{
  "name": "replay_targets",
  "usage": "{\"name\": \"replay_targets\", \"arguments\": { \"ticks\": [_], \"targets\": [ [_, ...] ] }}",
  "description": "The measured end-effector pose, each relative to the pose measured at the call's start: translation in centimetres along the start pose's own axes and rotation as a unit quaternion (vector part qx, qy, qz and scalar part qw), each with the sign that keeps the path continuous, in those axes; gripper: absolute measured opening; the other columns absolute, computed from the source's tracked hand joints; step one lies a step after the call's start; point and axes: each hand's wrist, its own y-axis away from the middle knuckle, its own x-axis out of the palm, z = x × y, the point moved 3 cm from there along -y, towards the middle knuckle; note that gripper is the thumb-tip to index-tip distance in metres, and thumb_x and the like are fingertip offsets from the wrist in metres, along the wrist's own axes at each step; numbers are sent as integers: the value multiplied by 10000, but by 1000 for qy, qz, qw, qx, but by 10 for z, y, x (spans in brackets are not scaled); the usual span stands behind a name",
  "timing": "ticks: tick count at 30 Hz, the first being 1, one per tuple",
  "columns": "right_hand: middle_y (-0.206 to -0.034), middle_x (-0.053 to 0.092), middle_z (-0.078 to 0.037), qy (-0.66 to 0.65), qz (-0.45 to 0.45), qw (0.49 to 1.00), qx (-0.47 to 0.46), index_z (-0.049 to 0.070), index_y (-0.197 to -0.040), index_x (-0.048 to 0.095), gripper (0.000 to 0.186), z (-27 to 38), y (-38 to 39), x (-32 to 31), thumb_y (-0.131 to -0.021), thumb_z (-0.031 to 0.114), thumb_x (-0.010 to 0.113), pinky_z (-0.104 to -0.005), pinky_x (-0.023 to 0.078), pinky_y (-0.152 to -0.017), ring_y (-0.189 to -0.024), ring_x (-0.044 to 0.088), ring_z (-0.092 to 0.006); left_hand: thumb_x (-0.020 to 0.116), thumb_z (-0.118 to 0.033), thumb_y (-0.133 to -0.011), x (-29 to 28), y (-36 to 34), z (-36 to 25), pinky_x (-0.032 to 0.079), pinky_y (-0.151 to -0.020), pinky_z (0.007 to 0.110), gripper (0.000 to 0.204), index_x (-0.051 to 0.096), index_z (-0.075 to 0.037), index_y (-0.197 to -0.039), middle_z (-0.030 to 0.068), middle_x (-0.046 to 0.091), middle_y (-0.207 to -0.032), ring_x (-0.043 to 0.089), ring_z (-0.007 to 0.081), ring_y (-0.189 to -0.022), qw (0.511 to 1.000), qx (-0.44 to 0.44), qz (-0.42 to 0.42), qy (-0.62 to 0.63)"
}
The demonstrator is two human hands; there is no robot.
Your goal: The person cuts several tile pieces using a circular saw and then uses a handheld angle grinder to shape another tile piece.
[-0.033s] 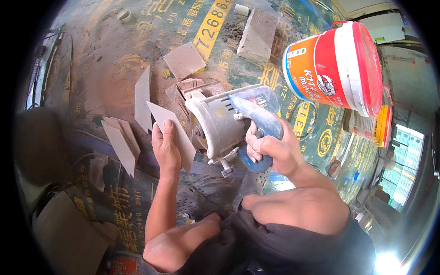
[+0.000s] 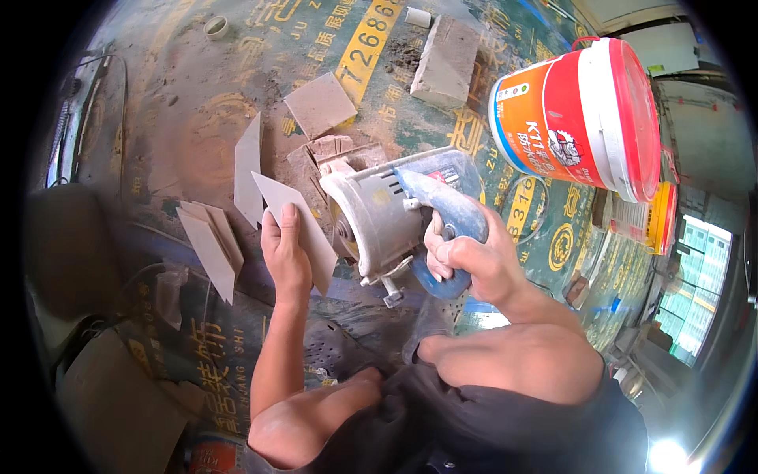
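Note:
My left hand [image 2: 286, 257] pinches a thin, pale piece of cut tile [image 2: 298, 229] with pointed ends, thumb on one face. In my right hand [image 2: 474, 249] is a dusty handheld tile cutter [image 2: 379, 209] with a grey body and a blue handle, my fingers wrapped round the handle. The cutter's base faces the tile piece; its blade is mostly hidden. Left of my left hand stand several cut tile pieces [image 2: 209, 245] leaning together. Another upright pointed piece [image 2: 249, 170] is just beyond them. Broken tile bits [image 2: 330, 148] lie behind the cutter.
A square tile [image 2: 320, 105] and a thick block [image 2: 446, 63] lie farther off on the dusty, printed green floor sheet [image 2: 268, 71]. A red and white bucket [image 2: 572, 118] lies at the right, with a yellow container [image 2: 651, 217] beyond. A short white pipe ring [image 2: 215, 28] sits far left.

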Motion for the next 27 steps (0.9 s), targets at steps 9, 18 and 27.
{"name": "replay_targets", "arguments": {
  "ticks": [9,18,27],
  "targets": [
    [-762,552,-39,20,16,1000,11,-10,-1012,533,248,-3,-5,8,-798,94,607,-270,432,-599,-625,513,-93,559,-240,-1061,-1,-11,-1,457,-860,247,261,577,-14,-1190,18,636,-1070,566,67,-950,999,25,29,8],
    [-773,562,-38,19,4,1000,7,-17,-1028,540,263,-2,-5,6,-810,112,611,-270,437,-601,-630,523,-90,593,-277,-1047,5,-10,0,449,-822,241,325,574,27,-1158,27,607,-1046,521,74,-939,998,34,29,-34],
    [-759,549,-35,17,12,999,24,-4,-989,529,226,-3,-8,7,-799,94,603,-274,431,-597,-621,515,-94,577,-273,-1055,4,-12,4,471,-780,250,298,573,14,-1134,34,619,-1018,545,79,-902,999,17,20,-28]
  ]
}}
